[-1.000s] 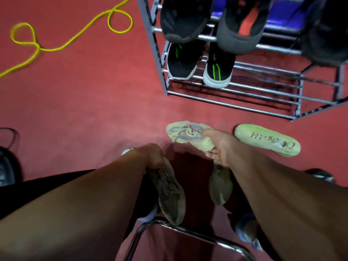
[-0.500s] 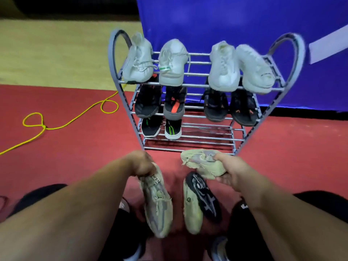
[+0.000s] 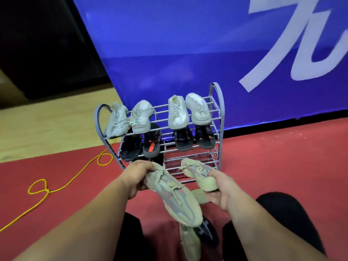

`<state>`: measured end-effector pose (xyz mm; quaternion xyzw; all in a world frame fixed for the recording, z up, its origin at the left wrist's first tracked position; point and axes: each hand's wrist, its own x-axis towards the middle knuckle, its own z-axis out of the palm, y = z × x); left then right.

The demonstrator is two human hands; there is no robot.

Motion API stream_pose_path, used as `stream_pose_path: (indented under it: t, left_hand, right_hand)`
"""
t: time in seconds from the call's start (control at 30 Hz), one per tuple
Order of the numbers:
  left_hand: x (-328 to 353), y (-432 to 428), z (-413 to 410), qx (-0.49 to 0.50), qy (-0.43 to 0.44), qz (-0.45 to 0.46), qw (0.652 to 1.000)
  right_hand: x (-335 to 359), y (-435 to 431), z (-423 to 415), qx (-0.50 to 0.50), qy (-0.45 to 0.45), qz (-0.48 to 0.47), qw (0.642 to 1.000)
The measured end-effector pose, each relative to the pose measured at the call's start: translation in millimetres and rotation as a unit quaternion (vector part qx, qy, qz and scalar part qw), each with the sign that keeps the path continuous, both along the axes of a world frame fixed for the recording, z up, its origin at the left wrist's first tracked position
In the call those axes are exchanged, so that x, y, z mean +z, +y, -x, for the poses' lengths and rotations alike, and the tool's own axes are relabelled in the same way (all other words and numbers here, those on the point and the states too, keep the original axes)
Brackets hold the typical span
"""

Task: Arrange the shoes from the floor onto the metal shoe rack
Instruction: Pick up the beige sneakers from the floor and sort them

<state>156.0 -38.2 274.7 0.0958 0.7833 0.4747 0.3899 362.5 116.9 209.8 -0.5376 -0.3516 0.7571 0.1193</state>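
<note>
Hands forward, each closed on one pale knit sneaker: left hand (image 3: 138, 177) grips the heel of the left sneaker (image 3: 175, 198), toe hanging toward 5 o'clock; right hand (image 3: 224, 193) clasps the right sneaker (image 3: 200, 176), toe toward 10 o'clock. Metal shoe rack (image 3: 219, 117) stands at 12 o'clock: tubular rails, white shoes (image 3: 178, 113) on top, black shoes (image 3: 183, 140) beneath. Yellow cord (image 3: 40, 188) loops over red floor (image 3: 282, 162) at 9 o'clock. Another pale shoe (image 3: 190, 242) lies at 6 o'clock.

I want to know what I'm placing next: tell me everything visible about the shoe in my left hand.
The beige shoe is a pale knit-looking sneaker with frayed laces and a heel tab bearing letters. The left hand grips its heel; the toe points down towards the person, in front of the metal rack, off the red floor.
</note>
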Motion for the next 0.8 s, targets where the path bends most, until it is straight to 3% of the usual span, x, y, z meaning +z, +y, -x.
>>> stream_pose_path:
  t: [0.23, 0.4, 0.63, 0.8]
  left_hand:
    - [-42, 13, 16, 0.149, -0.093, -0.041, 0.984]
    - [-74, 43, 18, 0.204, -0.172, -0.03, 0.963]
    - [-95, 73, -11, 0.115, -0.234, 0.026, 0.965]
    - [-114, 80, -24, 0.051, -0.244, 0.09, 0.964]
  right_hand:
    - [-13, -10, 19, 0.035, 0.019, 0.075, 0.996]
    - [-43, -9, 32, -0.019, 0.006, 0.098, 0.995]
    - [-69, 4, 46, -0.048, -0.071, 0.071, 0.994]
    - [-76, 3, 62, -0.084, -0.052, 0.076, 0.992]
